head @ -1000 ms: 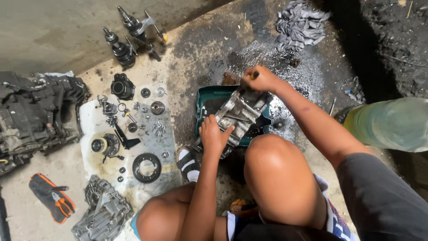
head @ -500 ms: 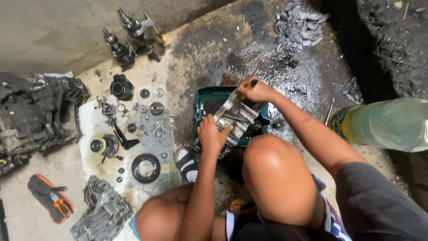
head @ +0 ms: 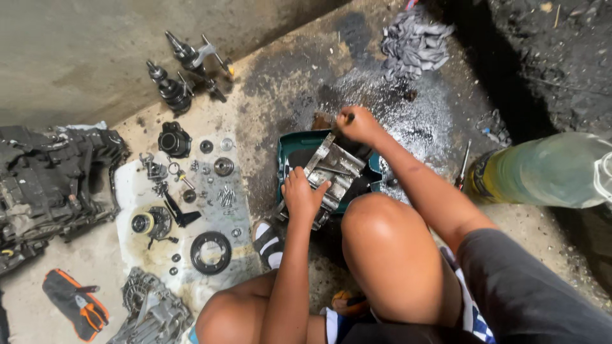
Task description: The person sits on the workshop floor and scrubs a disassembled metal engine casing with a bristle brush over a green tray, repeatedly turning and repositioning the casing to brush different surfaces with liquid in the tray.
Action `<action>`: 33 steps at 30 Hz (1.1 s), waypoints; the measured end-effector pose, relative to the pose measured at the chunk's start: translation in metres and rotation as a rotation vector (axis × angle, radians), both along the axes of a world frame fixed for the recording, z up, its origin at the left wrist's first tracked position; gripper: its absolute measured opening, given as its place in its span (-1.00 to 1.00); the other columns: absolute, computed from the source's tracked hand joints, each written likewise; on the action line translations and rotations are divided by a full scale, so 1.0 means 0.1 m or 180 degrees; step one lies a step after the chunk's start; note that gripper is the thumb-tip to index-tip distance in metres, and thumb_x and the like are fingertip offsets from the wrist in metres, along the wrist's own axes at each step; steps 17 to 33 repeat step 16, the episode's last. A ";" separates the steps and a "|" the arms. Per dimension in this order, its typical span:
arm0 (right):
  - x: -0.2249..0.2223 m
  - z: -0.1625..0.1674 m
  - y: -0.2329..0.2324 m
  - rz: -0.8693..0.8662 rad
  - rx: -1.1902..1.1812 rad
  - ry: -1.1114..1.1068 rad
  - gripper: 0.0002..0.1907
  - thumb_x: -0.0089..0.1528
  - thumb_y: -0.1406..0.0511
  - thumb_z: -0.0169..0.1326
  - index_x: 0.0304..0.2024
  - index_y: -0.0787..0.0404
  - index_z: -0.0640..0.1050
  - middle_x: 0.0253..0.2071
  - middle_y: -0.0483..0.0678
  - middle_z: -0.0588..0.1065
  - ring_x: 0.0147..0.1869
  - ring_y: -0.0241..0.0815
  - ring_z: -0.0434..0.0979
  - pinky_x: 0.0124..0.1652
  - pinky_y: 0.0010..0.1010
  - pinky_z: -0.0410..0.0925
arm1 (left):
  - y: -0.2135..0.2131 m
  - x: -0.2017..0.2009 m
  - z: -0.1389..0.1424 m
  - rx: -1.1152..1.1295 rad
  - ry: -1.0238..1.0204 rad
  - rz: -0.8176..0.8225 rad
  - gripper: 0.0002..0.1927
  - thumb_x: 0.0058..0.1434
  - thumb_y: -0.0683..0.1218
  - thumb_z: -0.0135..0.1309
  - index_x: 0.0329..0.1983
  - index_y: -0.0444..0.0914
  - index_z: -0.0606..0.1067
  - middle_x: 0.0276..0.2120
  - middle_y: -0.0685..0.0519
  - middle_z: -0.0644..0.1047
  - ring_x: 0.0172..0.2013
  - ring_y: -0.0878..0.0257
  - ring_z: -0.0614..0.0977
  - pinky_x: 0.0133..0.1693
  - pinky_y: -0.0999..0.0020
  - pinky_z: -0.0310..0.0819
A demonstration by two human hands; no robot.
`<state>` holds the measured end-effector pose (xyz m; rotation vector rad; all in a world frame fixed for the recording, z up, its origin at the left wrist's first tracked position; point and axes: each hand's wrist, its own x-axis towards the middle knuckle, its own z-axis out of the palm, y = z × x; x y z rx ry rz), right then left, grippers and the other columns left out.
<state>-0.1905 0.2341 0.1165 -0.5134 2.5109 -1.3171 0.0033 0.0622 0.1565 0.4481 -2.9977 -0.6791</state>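
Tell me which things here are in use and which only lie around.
In use: left hand, right hand, metal part, green tub.
Lying around: gear shafts, ring, grey rag, plastic bottle, orange glove.

A metal part lies in the basin; small parts on a sheet lie left, a bottle right.

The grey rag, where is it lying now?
In the head view the grey rag lies crumpled at the top, right of centre, on the wet floor beyond the green basin.
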 end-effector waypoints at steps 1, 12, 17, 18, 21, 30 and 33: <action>0.03 0.00 -0.04 -0.0113 0.0090 0.0543 -0.74 0.26 0.26 0.02 -0.28 0.32 0.63 -0.42 0.22 0.56 -0.38 0.14 0.59 -0.24 -0.12 0.45 | 0.00 -0.01 0.00 0.0001 -0.0094 0.0031 -0.30 -0.09 0.20 0.44 -0.12 -0.34 0.39 -0.13 -0.20 0.51 -0.06 -0.18 0.52 -0.01 -0.07 0.34; -0.04 0.08 -0.06 0.0375 0.0306 0.0204 -0.75 0.21 0.24 0.01 -0.30 0.25 0.64 -0.35 0.19 0.60 -0.29 0.13 0.63 -0.17 -0.13 0.47 | 0.00 -0.04 0.05 0.0039 -0.0228 0.0031 -0.28 -0.09 0.21 0.44 -0.09 -0.33 0.39 -0.12 -0.21 0.52 -0.04 -0.18 0.53 0.00 -0.08 0.34; -0.13 0.14 -0.05 -0.0257 0.0243 -0.0123 -0.74 0.25 0.23 -0.02 -0.27 0.26 0.61 -0.32 0.17 0.61 -0.24 0.06 0.66 -0.16 -0.14 0.49 | 0.00 0.08 0.02 -0.0046 -0.0109 0.0021 -0.31 -0.08 0.20 0.43 -0.11 -0.31 0.39 -0.10 -0.19 0.52 -0.02 -0.17 0.54 0.01 -0.07 0.35; -0.13 0.14 -0.05 -0.0257 0.0243 -0.0123 -0.74 0.25 0.23 -0.02 -0.27 0.26 0.61 -0.32 0.17 0.61 -0.24 0.06 0.66 -0.16 -0.14 0.49 | 0.00 0.08 0.02 -0.0046 -0.0109 0.0021 -0.31 -0.08 0.20 0.43 -0.11 -0.31 0.39 -0.10 -0.19 0.52 -0.02 -0.17 0.54 0.01 -0.07 0.35; -0.13 0.14 -0.05 -0.0257 0.0243 -0.0123 -0.74 0.25 0.23 -0.02 -0.27 0.26 0.61 -0.32 0.17 0.61 -0.24 0.06 0.66 -0.16 -0.14 0.49 | 0.00 0.08 0.02 -0.0046 -0.0109 0.0021 -0.31 -0.08 0.20 0.43 -0.11 -0.31 0.39 -0.10 -0.19 0.52 -0.02 -0.17 0.54 0.01 -0.07 0.35; -0.13 0.14 -0.05 -0.0257 0.0243 -0.0123 -0.74 0.25 0.23 -0.02 -0.27 0.26 0.61 -0.32 0.17 0.61 -0.24 0.06 0.66 -0.16 -0.14 0.49 | 0.00 0.08 0.02 -0.0046 -0.0109 0.0021 -0.31 -0.08 0.20 0.43 -0.11 -0.31 0.39 -0.10 -0.19 0.52 -0.02 -0.17 0.54 0.01 -0.07 0.35; -0.13 0.14 -0.05 -0.0257 0.0243 -0.0123 -0.74 0.25 0.23 -0.02 -0.27 0.26 0.61 -0.32 0.17 0.61 -0.24 0.06 0.66 -0.16 -0.14 0.49 | 0.00 0.08 0.02 -0.0046 -0.0109 0.0021 -0.31 -0.08 0.20 0.43 -0.11 -0.31 0.39 -0.10 -0.19 0.52 -0.02 -0.17 0.54 0.01 -0.07 0.35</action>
